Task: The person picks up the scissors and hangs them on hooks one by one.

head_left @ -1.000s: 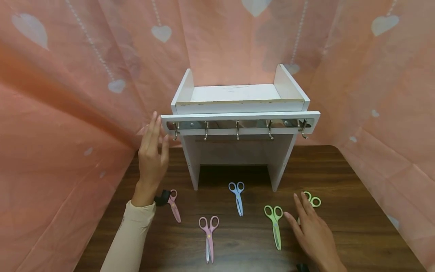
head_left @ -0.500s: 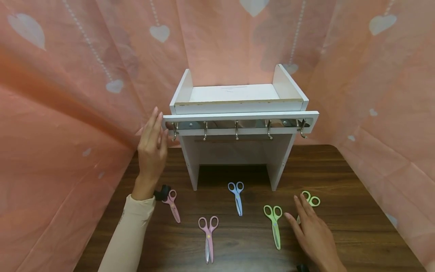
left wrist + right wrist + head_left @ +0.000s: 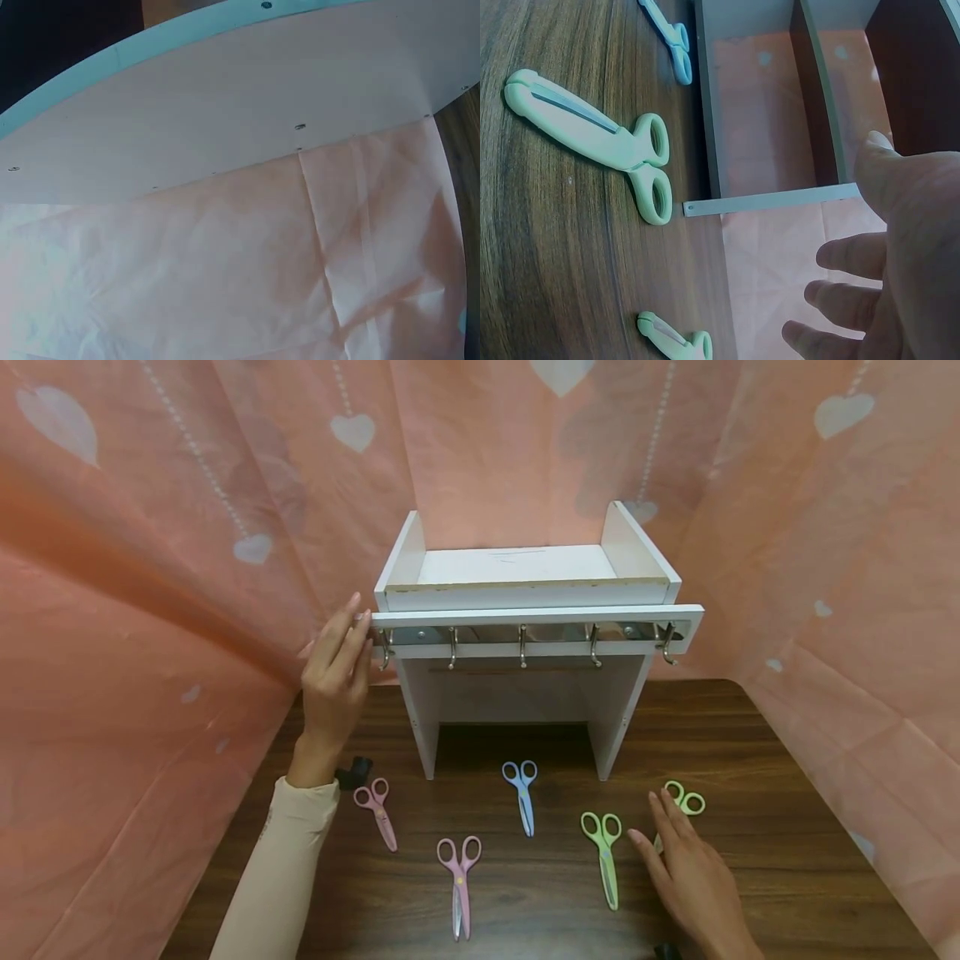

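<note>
The heart-print curtain [image 3: 187, 710] surrounds your dark wood-grain table [image 3: 810, 877], and one white shelf unit [image 3: 517, 564] stands toward its far side. Across the unit's front runs one hook rail [image 3: 562, 633], its long axis left to right. Your left hand [image 3: 335, 685] lies against the rail's left end, fingers mostly straight, not visibly wrapped round it. Your right hand [image 3: 686, 868] is well apart from the rail and holds nothing, its fingers extended and the thumb apart from them. The key relation is to the green pairs, both nearer your right hand: the nearer green scissors [image 3: 605, 852] lie just left of its thumb, long axis running away from you, rings toward the unit, rounded tip toward you; the farther green scissors [image 3: 664, 334] are partly hidden by your fingers, rings beyond them, blades slanting back toward you and left. Count five scissors: two green, two pink, one blue. The left pink scissors [image 3: 383, 822] lie near your left wrist, the front pink scissors [image 3: 461, 885] between your hands, the blue scissors [image 3: 524, 797] before the unit's opening. Smallest are five metal hooks [image 3: 522, 647] along the rail.
</note>
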### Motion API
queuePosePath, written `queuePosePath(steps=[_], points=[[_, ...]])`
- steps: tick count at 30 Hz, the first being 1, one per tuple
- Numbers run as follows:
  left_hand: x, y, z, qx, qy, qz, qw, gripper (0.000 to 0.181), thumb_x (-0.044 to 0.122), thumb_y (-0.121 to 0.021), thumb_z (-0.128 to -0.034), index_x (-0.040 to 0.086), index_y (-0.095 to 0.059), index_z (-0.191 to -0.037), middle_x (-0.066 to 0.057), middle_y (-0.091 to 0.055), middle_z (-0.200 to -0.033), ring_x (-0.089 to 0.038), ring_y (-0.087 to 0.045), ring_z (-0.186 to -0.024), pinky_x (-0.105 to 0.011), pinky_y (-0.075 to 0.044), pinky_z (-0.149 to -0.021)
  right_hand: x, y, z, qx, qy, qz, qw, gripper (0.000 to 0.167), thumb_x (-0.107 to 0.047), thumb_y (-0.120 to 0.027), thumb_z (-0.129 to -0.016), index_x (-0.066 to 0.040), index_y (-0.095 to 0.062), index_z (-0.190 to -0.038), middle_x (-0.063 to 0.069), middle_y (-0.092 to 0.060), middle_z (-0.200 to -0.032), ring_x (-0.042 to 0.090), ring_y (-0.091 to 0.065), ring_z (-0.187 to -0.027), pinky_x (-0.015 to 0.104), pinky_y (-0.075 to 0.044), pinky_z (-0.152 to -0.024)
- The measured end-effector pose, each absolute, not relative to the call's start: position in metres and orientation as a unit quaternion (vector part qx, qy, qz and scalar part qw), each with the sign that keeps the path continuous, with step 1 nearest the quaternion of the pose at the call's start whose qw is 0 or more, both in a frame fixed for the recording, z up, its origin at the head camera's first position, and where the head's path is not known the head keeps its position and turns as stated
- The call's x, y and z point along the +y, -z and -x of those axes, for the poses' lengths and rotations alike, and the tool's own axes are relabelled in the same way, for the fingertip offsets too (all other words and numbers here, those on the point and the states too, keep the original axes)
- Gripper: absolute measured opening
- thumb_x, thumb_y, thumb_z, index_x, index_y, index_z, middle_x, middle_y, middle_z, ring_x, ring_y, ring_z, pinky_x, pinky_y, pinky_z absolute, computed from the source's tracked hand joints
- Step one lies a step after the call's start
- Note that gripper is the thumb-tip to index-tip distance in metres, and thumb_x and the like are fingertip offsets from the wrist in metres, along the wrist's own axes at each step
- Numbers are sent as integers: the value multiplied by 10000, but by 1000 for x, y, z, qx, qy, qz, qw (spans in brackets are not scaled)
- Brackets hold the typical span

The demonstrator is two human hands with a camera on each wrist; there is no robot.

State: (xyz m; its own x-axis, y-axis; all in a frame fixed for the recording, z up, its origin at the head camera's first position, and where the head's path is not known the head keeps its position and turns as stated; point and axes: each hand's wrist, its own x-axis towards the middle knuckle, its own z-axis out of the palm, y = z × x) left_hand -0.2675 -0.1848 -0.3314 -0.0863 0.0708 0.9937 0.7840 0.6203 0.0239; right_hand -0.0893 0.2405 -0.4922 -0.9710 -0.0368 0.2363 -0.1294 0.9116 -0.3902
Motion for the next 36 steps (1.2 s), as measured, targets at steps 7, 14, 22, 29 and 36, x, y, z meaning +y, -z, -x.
queuePosePath(steps=[7, 14, 22, 29, 36], points=[[-186, 325, 272, -661, 305, 331, 600, 369, -189, -744, -797, -61, -736, -1143, -204, -688, -1249, -378, -660, -1130, -291, -559, -968, 241, 492, 88, -971, -207, -44, 111, 688, -455, -476, -1069, -3, -331, -1567, 228, -271, -1629, 582, -561, -1163, 726, -481, -849], [-187, 319, 272, -649, 314, 339, 604, 353, -183, -758, -788, -46, -757, -1113, -197, -714, -1189, -376, -680, -1081, -291, -559, -970, 241, 493, 88, -970, -206, -41, 121, 676, -452, -484, -1067, -11, -350, -1562, 202, -269, -1637, 574, -568, -1158, 725, -482, -834], [-189, 313, 270, -642, 325, 345, 603, 280, -167, -766, -793, -50, -776, -1048, -193, -744, -1090, -381, -701, -994, -359, -570, -969, 240, 493, 88, -968, -208, -44, 130, 666, -437, -502, -1063, -17, -360, -1560, 171, -275, -1644, 551, -589, -1144, 724, -484, -813], [-189, 313, 269, -639, 328, 345, 604, 285, -182, -768, -779, -54, -778, -1034, -199, -747, -1070, -387, -705, -995, -383, -573, -966, 240, 494, 88, -969, -210, -42, 124, 667, -442, -488, -1068, -12, -357, -1560, 183, -280, -1639, 563, -577, -1153, 734, -480, -814], [-190, 315, 269, -636, 327, 344, 609, 300, -182, -775, -771, -52, -778, -1041, -199, -748, -1074, -395, -706, -1005, -400, -574, -969, 241, 495, 86, -969, -216, -36, 117, 668, -442, -490, -1067, 8, -373, -1546, 191, -286, -1635, 568, -546, -1194, 731, -475, -842]])
